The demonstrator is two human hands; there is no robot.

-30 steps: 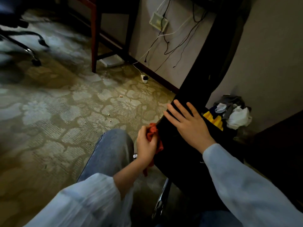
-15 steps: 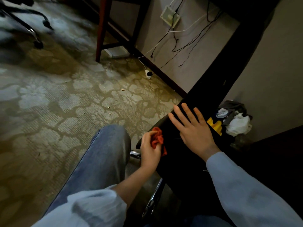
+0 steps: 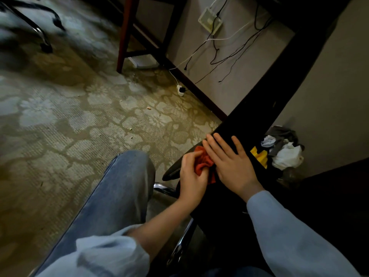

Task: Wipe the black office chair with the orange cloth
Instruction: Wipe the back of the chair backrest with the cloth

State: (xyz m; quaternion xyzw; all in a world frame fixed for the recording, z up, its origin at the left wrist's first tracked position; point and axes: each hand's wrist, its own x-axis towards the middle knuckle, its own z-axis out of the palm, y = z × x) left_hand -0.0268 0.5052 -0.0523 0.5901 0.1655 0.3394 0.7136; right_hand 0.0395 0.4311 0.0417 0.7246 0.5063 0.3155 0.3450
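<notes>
Head view: beside the beige wall, a dark waste bin (image 3: 290, 175) holds crumpled white paper (image 3: 287, 156) and grey scraps, just right of the black padded office chair (image 3: 223, 214). The left hand (image 3: 191, 176) curls its fingers round the bunched orange cloth (image 3: 201, 163) at the chair's left edge. The right hand (image 3: 233, 162) lies flat with straight fingers on the black surface, touching the cloth.

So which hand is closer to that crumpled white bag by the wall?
Right. The right hand lies flat on the black chair, between the white bag and the left hand, which grips the orange cloth farther away.
</notes>
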